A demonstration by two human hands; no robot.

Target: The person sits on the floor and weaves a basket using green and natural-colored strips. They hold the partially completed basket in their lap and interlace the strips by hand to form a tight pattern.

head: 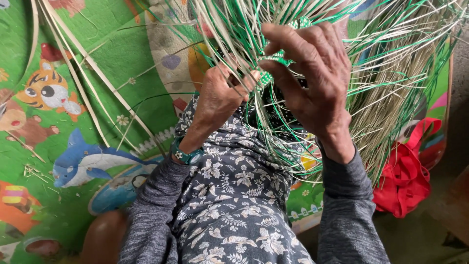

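Floral lap (229, 205) nearest, under both hands. Left hand (218, 98) pinching pale and green strands (391, 73) against the small woven patch (273, 63); right hand (315, 83) fingers spread, hooked over it. Only a little woven, judging by the long loose strands fanning out unworked.

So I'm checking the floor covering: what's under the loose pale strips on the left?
The pale strips lie on a green play mat printed with cartoon animals, a tiger and a dolphin among them. Farther right, the woven strands and patterned clothing cover the mat.
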